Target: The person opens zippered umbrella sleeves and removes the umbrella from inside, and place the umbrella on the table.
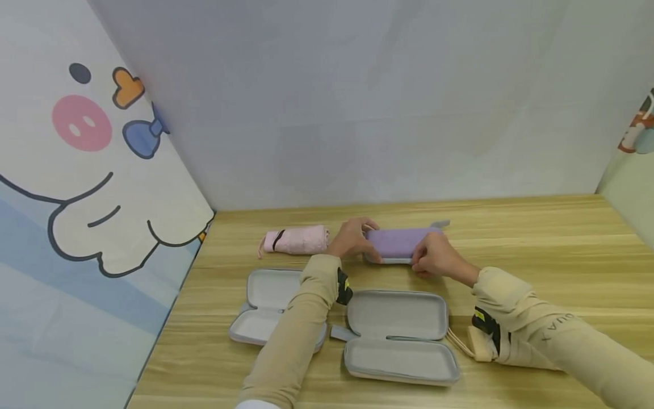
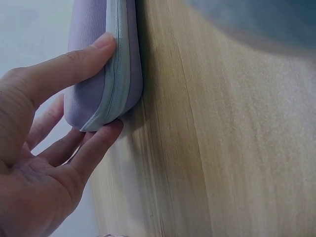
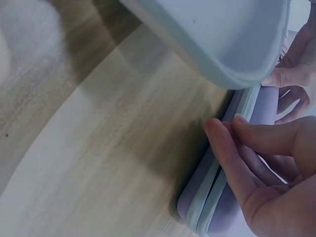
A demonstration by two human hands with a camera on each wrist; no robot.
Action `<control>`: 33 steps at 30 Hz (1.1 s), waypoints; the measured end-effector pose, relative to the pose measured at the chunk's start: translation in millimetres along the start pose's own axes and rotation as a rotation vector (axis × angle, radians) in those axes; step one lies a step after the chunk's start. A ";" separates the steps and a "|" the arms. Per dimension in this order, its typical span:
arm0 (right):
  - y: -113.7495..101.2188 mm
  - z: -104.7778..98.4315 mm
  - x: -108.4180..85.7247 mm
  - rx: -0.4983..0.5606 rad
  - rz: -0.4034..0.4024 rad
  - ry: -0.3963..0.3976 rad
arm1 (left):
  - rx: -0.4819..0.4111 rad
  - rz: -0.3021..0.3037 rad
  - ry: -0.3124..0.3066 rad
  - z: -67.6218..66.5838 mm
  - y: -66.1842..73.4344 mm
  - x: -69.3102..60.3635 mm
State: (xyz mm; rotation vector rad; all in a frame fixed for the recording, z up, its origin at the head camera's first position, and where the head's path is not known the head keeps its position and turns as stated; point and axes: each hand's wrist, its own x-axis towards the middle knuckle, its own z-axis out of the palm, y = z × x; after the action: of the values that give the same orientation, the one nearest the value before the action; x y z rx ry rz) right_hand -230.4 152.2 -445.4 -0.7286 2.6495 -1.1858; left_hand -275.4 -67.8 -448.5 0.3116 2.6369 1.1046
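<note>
A purple hard-shell zip case (image 1: 401, 241) lies at the back of the table. My left hand (image 1: 352, 238) holds its left end, thumb on the pale zipper band (image 2: 114, 74) and fingers around the end. At the front side of the case, my right hand (image 1: 438, 255) pinches at the zipper with thumb and forefinger (image 3: 229, 148). The zipper pull itself is hidden by those fingertips. Near the right end the zipper edges stand slightly apart, while by the left hand they meet. A grey strap (image 1: 440, 224) sticks out behind the case.
A folded pink umbrella (image 1: 301, 240) lies left of my left hand. Two unfolded grey-lined cases, one in front (image 1: 398, 315) and one partly under my left forearm (image 1: 271, 289), lie nearer. A beige folded item with a cord (image 1: 526, 352) sits under my right forearm.
</note>
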 end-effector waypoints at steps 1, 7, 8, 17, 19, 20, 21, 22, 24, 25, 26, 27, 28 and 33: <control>0.1 0.4 0.2 0.004 0.002 -0.003 | -0.003 0.000 0.002 0.1 0.1 0.0; -1.5 2.2 1.9 -0.003 0.009 -0.011 | -0.023 -0.001 0.006 0.2 0.0 -0.8; -1.8 2.5 2.2 0.003 0.015 -0.014 | -0.023 -0.001 0.005 0.2 -0.1 -0.8; -4.0 4.8 4.6 0.040 0.060 -0.021 | -0.034 -0.002 0.003 0.1 -1.0 0.0; -4.3 5.2 5.0 0.033 0.061 -0.018 | -0.039 -0.005 -0.001 0.0 -0.8 -0.4; -4.5 5.5 5.2 0.032 0.061 -0.017 | -0.041 -0.006 -0.002 -0.1 -0.8 -0.3; -4.8 5.7 5.3 0.028 0.059 -0.015 | -0.044 -0.008 -0.004 -0.2 -0.5 -0.5; -5.1 5.8 5.5 0.024 0.054 -0.014 | -0.044 -0.009 -0.005 -0.3 -0.2 -0.7; -5.3 6.0 5.8 0.009 0.050 -0.010 | -0.047 -0.011 -0.008 -0.4 -0.1 -0.8; -5.5 6.1 5.9 0.002 0.046 -0.010 | -0.046 -0.010 -0.008 -0.6 0.0 -0.9; -5.9 6.1 6.1 0.000 0.045 -0.010 | -0.046 -0.009 -0.008 -0.7 0.1 -0.9; -6.3 6.1 6.3 -0.004 0.044 -0.009 | -0.043 -0.007 -0.008 -0.7 0.0 -0.9; -6.5 6.1 6.6 -0.005 0.043 -0.012 | -0.040 -0.004 -0.009 -0.8 0.1 -0.9; -8.4 5.8 8.0 0.005 0.063 -0.025 | -0.032 0.004 -0.009 -1.0 0.4 -1.1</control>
State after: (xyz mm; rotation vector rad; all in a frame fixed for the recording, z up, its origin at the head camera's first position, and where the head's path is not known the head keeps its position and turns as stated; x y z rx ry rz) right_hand -232.4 139.7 -442.7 -0.6499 2.6276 -1.1594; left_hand -274.6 -68.6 -447.4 0.3145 2.6092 1.1433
